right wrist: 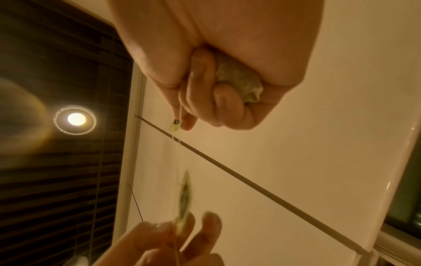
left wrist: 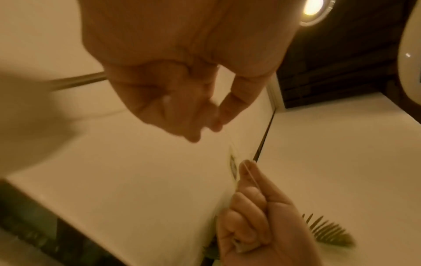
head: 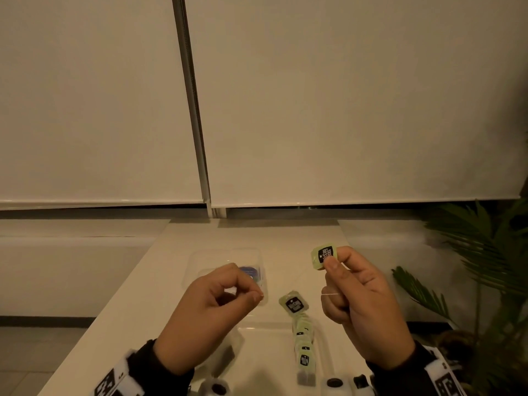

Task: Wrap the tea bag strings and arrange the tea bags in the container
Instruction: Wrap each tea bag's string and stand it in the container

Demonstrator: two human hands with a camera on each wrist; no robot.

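My right hand [head: 331, 261] is raised over the table and pinches a green tea bag tag [head: 324, 256] between thumb and forefinger. In the right wrist view its other fingers are curled round the tea bag pouch [right wrist: 239, 79] in the palm. A thin string [head: 331, 294] leaves that hand toward my left hand [head: 258, 295], whose thumb and forefinger pinch together on its end. The clear container [head: 200, 262] lies just behind the left hand, with a blue-topped item [head: 251, 271] inside. Several more green-tagged tea bags [head: 294, 302] lie in a row between my hands.
A white table [head: 160, 281] runs away from me toward drawn blinds. A clear plastic piece [head: 228, 352] lies under my left wrist. Small round dark-centred objects [head: 334, 382] sit at the near edge. A leafy plant [head: 485, 252] stands at the right.
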